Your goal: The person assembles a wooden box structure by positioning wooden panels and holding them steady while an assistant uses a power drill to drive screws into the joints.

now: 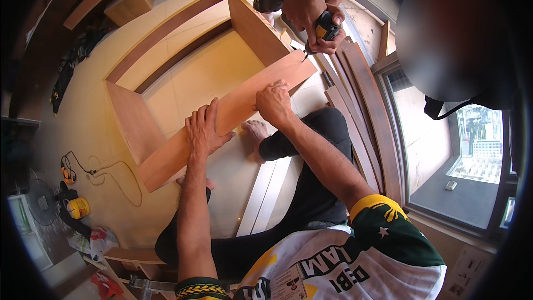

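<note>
A rectangular wooden frame of brown boards lies on the floor before me, and its near side is a wide reddish-brown board. My left hand lies across that board with fingers and thumb spread, pressing on it. Farther right along the same board, my right hand grips its near edge with bent fingers. At the board's right end, another person's hands hold a black and yellow cordless drill. The drill's bit points down at the board's top; whether it touches wood I cannot tell.
Long dark planks are stacked at the right beside a glass door. Two pale strips lie between my legs. A coiled cord and a yellow tub are at the left, and a cardboard box stands at the back left.
</note>
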`<state>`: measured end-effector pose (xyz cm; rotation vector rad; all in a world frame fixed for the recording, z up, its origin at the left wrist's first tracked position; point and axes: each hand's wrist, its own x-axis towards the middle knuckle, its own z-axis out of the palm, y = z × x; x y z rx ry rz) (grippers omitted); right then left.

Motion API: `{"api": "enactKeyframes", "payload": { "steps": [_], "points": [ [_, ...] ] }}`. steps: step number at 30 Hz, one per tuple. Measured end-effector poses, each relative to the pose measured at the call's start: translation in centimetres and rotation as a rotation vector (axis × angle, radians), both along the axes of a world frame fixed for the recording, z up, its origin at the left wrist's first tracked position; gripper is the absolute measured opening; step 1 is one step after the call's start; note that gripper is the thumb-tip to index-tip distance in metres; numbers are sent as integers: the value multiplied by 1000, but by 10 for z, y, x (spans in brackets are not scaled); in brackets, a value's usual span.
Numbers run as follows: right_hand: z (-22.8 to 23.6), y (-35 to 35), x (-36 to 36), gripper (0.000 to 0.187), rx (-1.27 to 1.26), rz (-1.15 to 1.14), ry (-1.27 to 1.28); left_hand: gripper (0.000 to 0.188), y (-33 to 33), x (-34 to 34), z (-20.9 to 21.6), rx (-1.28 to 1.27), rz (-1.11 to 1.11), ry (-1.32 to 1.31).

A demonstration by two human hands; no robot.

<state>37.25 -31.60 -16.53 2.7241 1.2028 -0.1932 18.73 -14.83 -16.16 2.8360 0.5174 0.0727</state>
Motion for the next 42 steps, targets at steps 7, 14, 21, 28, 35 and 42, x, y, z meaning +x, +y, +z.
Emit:
{"api": "enactKeyframes", "payload": {
  "steps": [7, 14, 21, 28, 35, 42],
  "points": [
    [19, 0, -3, 67, 25, 19, 46, 121, 1, 1, 2, -2, 3, 18],
    [5, 1, 2, 66, -25, 32, -1, 121, 1, 1, 2, -1, 1, -1],
    [7, 2, 4, 59, 19, 36, 48, 121, 1, 0, 1, 0, -2, -24],
    [10, 1, -2, 50, 71, -6, 16, 120, 1, 1, 2, -1, 1, -14],
    [20, 3, -3, 58, 14, -9, 50, 120, 0, 0, 4, -16, 7, -6],
    [19, 3, -1, 60, 6, -2, 57, 119, 1, 1, 3, -28, 15, 12]
  ]
}}
